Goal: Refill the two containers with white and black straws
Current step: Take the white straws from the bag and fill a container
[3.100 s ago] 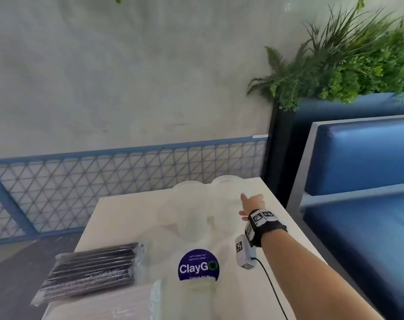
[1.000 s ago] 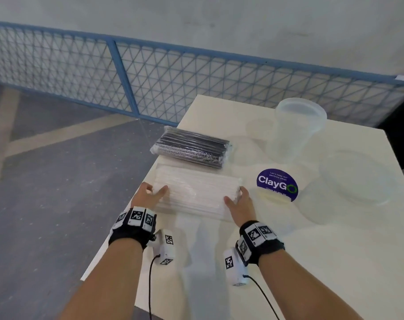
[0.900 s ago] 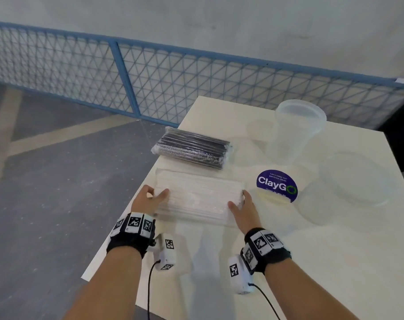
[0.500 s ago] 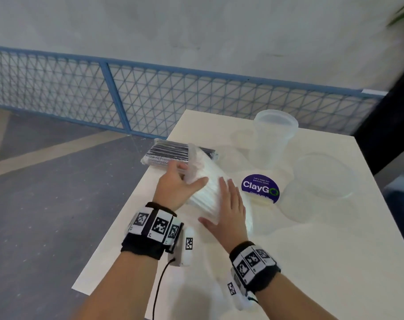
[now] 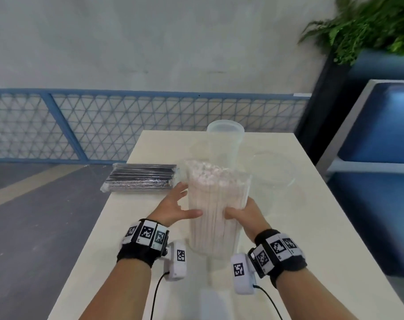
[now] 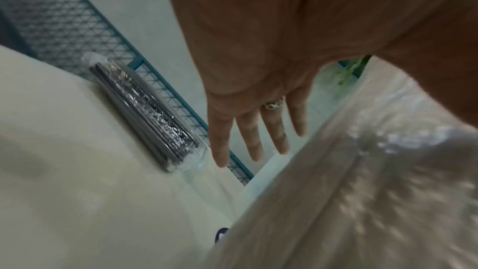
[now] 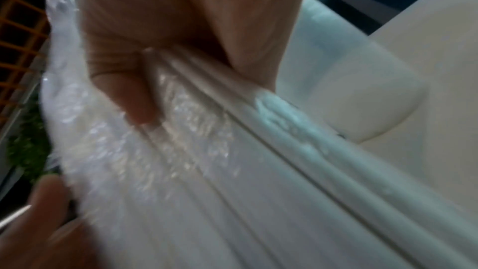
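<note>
Holding: the pack of white straws (image 5: pixel 216 204) stands upright between both hands over the near part of the table (image 5: pixel 307 227), its open straw ends uppermost.
Left hand: left hand (image 5: pixel 173 210) lies flat against the pack's side, thumb across the front, fingers (image 6: pixel 248 136) straight and spread rather than wrapped.
Right hand: right hand (image 5: pixel 245 214) clamps the opposite side, thumb pressed into the film.
Handling: probably light; the bundle is stiff lengthwise but the clear wrap looks slick and crinkly, so loose straws could slide out.
Where to hold: around the middle, squeezed from both sides, upright.
Targets: tall clear container (image 5: pixel 225 142) behind the pack; second clear container (image 5: pixel 274 174) to its right, faint and hard to read.
Waiting: pack of black straws (image 5: pixel 142 177) flat at the left edge.
Wrist views add: the left shows uncurled fingers; the right shows the thumb (image 7: pixel 129 93) denting the wrap, though blurred.
</note>
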`<state>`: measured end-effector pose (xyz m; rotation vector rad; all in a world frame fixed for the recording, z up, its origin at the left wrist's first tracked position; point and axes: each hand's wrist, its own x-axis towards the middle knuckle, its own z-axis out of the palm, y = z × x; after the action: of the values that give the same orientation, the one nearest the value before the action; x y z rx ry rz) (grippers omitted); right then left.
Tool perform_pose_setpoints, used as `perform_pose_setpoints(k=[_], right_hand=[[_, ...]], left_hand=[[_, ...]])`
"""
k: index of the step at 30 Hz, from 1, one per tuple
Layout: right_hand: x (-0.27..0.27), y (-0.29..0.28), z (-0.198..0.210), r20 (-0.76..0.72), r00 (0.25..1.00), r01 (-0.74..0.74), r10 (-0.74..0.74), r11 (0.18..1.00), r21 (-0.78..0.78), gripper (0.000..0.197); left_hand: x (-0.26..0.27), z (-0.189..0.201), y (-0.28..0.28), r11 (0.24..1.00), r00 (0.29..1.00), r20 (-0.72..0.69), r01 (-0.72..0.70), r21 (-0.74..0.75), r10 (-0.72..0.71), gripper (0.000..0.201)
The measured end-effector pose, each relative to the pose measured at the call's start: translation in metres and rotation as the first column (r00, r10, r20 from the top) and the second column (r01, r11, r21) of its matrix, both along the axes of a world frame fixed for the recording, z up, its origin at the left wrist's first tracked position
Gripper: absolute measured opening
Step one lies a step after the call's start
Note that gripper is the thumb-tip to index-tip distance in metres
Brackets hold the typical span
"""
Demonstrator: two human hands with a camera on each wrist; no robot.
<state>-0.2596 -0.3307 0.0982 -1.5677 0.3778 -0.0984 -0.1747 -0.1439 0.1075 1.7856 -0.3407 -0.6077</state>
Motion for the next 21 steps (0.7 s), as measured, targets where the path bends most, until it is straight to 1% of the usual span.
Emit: perform_pose_setpoints(k=[1,2,3,4,5,7,9,11,12,14,16,19,21], right_hand=[[-0.003,-0.001,0.001,-0.014,0.999,-0.048,0.048,0.999,0.01,0.042],[-0.006,-0.001,0.003,-0.028,0.996,-0.088,0.088,0.996,0.007,0.041],[-0.008,-0.001,0.004,-0.039,0.993,-0.112,0.111,0.994,-0.005,0.04],[-0.01,-0.001,0.004,-0.038,0.993,-0.113,0.112,0.993,-0.023,0.041],[-0.011,-0.002,0.005,-0.015,0.996,-0.091,0.09,0.994,-0.056,0.042],[-0.011,-0.004,0.008,0.075,0.997,0.022,-0.01,0.988,-0.154,0.043],[-0.01,-0.003,0.015,0.183,0.974,0.17,-0.13,0.96,-0.221,0.043],[-0.007,0.0,0.018,0.255,0.937,0.293,-0.239,0.934,-0.205,0.041],[-0.005,0.002,0.02,0.263,0.923,0.332,-0.282,0.927,-0.171,0.038],[-0.001,0.004,0.023,0.226,0.91,0.366,-0.346,0.929,-0.049,0.03],[0.004,0.003,0.025,0.179,0.905,0.376,-0.385,0.923,0.083,0.024],[0.009,-0.001,0.027,0.16,0.911,0.354,-0.379,0.921,0.166,0.019],[0.01,-0.003,0.03,0.153,0.926,0.312,-0.345,0.927,0.206,0.009]], left_hand=[[0.0,0.0,-0.002,0.999,0.998,-0.045,0.042,-0.007,-0.042,0.09],[0.001,0.001,-0.006,0.996,0.994,-0.067,0.091,-0.003,-0.091,0.081],[-0.001,0.001,-0.009,0.992,0.99,-0.065,0.125,0.005,-0.125,0.063],[-0.004,0.001,-0.012,0.992,0.991,-0.046,0.127,0.007,-0.127,0.049],[-0.005,0.0,-0.015,0.995,0.995,-0.021,0.101,-0.007,-0.101,0.045],[-0.008,-0.001,-0.022,0.998,0.999,0.051,0.002,-0.062,0.002,0.052],[-0.007,-0.003,-0.029,0.987,0.988,0.108,-0.094,-0.13,0.108,0.06],[-0.006,-0.005,-0.037,0.97,0.97,0.145,-0.171,-0.176,0.197,0.069],[-0.007,-0.004,-0.041,0.962,0.96,0.164,-0.193,-0.193,0.225,0.074],[-0.008,-0.006,-0.047,0.953,0.948,0.194,-0.208,-0.22,0.252,0.079],[-0.009,-0.009,-0.052,0.951,0.946,0.198,-0.211,-0.227,0.257,0.076],[-0.011,-0.012,-0.055,0.953,0.94,0.223,-0.209,-0.221,0.258,0.069],[-0.01,-0.012,-0.057,0.954,0.939,0.232,-0.202,-0.22,0.253,0.069]])
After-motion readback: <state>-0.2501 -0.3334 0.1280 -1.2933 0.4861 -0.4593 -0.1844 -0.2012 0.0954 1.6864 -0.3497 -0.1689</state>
